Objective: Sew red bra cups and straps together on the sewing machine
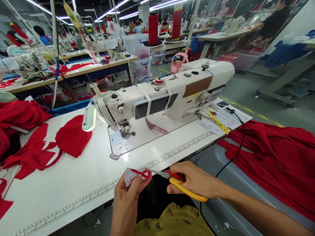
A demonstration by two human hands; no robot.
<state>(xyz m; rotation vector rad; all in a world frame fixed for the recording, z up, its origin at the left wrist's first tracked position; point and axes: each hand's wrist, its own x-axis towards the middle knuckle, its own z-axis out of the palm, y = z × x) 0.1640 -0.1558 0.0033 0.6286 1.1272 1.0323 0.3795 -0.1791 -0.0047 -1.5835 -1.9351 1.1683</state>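
Near the table's front edge, my left hand [130, 193] pinches a small white paper piece [129, 177] together with a narrow red fabric strip [146, 173]. My right hand [197, 180] is wrapped round the handles of yellow-handled scissors [188, 191]. The scissor blades point left, and their tips are at the red strip beside my left fingers. Whether the blades touch the fabric is too small to tell. Beyond my hands stands a white sewing machine [157, 95], with a small pink-handled tool [156, 126] lying on its bed.
Red fabric pieces [73, 136] lie on the white table [93, 177] at the left. More red fabric [273, 157] covers a grey plastic surface at the right. Written papers [219, 121], a yellow tape measure [218, 123] and a black cable [240, 147] lie at the table's right end.
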